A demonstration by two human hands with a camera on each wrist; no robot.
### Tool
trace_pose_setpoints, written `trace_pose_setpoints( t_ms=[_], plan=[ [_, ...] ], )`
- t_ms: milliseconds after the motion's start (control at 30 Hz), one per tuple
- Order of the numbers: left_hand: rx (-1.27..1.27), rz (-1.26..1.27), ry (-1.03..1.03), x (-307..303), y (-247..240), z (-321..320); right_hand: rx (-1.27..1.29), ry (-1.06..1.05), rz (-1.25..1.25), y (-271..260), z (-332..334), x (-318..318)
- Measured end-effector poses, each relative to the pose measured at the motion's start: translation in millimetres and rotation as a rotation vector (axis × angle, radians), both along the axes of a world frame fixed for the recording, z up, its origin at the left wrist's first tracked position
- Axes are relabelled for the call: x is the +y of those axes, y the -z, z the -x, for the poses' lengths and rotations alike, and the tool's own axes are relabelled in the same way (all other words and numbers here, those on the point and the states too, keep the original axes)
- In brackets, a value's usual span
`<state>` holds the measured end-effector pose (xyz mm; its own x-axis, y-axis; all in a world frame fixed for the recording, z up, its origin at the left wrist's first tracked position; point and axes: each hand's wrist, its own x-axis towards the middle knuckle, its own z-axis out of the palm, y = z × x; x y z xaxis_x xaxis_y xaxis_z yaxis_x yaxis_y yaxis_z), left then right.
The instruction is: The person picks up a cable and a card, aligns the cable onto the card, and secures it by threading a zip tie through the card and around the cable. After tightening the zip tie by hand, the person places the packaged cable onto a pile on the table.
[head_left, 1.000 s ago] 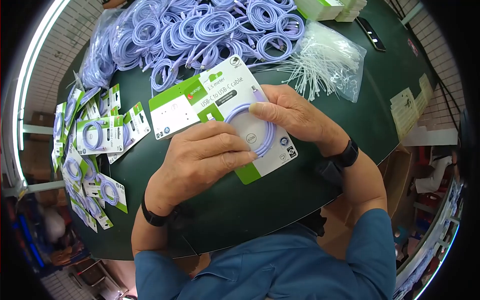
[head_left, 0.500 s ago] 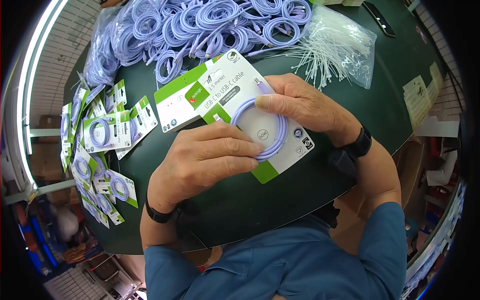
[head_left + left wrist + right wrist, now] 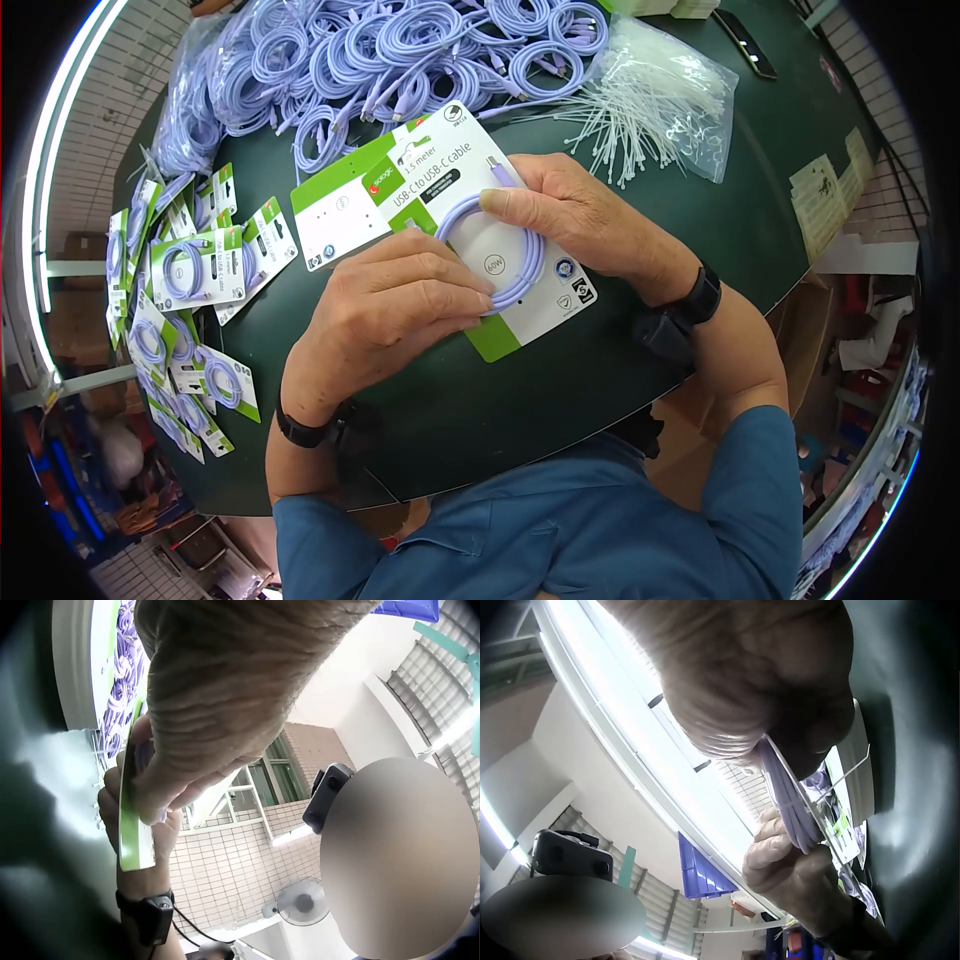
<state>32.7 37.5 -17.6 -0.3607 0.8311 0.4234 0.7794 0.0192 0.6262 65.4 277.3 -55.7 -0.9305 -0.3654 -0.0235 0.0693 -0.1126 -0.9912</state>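
**Lavender coil clamped on its card**

Mid-frame, I have the white-and-green USB-C cable card (image 3: 430, 180) tilted above the dark surface (image 3: 560, 400). It reads "1.5 meter"; "60W" shows inside the round, glossy lavender cable coil (image 3: 538, 255). My left grip (image 3: 395, 300) pinches card and coil at lower left; my right grip (image 3: 590, 220) clamps the card's upper right edge, thumb over the coil.

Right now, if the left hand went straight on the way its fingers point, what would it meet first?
The left hand would likely meet the coiled purple cable at its fingertips first; depth is unclear.
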Motion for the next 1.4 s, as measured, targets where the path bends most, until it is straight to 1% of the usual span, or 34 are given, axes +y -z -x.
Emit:
trace_pose_setpoints(
  t_ms=[100,167,300,400,500,533,633,800,900,967,1067,1100,1167,1200,1400],
  plan=[
    [0.032,0.020,-0.057,3,-1,-7,-0.001,-0.002,0.007,3,-1,-2],
    [0.023,0.026,-0.057,1,1,-9,0.002,-0.004,0.023,4,-1,-4],
    [0.014,0.016,-0.078,1,9,-12,0.043,0.003,-0.031,4,-2,-5],
    [0.032,-0.021,-0.126,8,14,-16,0.063,0.098,-0.023,4,-2,-6],
    [0.049,-0.145,-0.287,18,18,-26,0.063,0.143,0.004,6,-1,-8],
    [0.049,-0.151,-0.289,21,19,-29,0.061,0.166,0.018,6,0,-8],
    [0.041,-0.228,-0.366,27,23,-38,0.053,0.143,-0.008,2,-2,-6],
    [0.039,-0.227,-0.406,29,23,-42,0.084,0.148,-0.082,0,-4,-8],
    [0.109,-0.224,-0.320,26,28,-37,0.091,0.146,-0.091,-5,-5,-7],
    [0.126,-0.245,-0.323,24,31,-36,0.099,0.135,-0.110,-7,-6,-7],
    [0.152,-0.275,-0.331,25,34,-36,0.076,0.151,-0.061,-10,-8,-9],
    [0.146,-0.256,-0.337,24,32,-36,0.081,0.131,-0.089,-11,-9,-10],
    [0.129,-0.215,-0.350,24,30,-38,0.033,0.161,-0.002,-11,-11,-13],
    [0.125,-0.238,-0.370,25,31,-38,0.005,0.178,0.045,-11,-12,-13],
    [0.243,-0.230,-0.401,28,36,-40,0.022,0.182,-0.038,-11,-14,-12]
  ],
)
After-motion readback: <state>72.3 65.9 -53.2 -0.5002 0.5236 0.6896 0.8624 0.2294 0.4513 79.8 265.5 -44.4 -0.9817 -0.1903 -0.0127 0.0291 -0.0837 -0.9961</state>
